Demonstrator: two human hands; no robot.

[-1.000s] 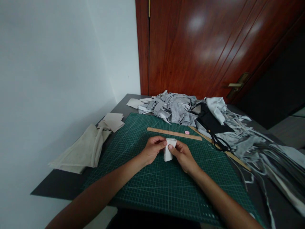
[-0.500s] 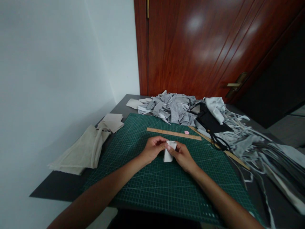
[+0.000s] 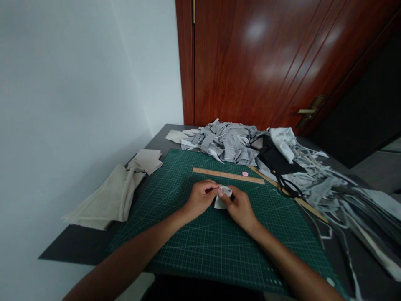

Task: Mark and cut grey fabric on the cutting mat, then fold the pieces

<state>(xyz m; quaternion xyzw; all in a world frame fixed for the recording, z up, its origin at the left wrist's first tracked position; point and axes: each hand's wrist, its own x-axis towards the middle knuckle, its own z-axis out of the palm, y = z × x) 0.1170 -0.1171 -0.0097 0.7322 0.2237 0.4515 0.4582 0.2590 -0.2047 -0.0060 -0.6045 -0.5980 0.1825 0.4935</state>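
A small piece of white cloth (image 3: 220, 203), folded or looped at its top, is held between my two hands above the green cutting mat (image 3: 216, 251). My left hand (image 3: 201, 196) pinches its upper left edge with thumb and forefinger. From the right, my right hand (image 3: 240, 205) grips the looped part, thumb in front. The cloth's lower end hangs free below the fingers. Beyond the hands a wooden ruler (image 3: 219, 173) lies on the mat, with a pink oval piece (image 3: 244, 174) at its upper edge.
Grey and white cloth strips (image 3: 232, 142) are heaped at the back. Black-handled scissors (image 3: 290, 188) and a second wooden ruler (image 3: 310, 209) lie at the right beside more strips (image 3: 326, 184). Beige cloth (image 3: 109, 198) and pale squares (image 3: 148, 159) lie at the left.
The white cloth has been rolled or tilted a little between my fingers, and less of its lower end shows. My left hand's fingers have closed in slightly.
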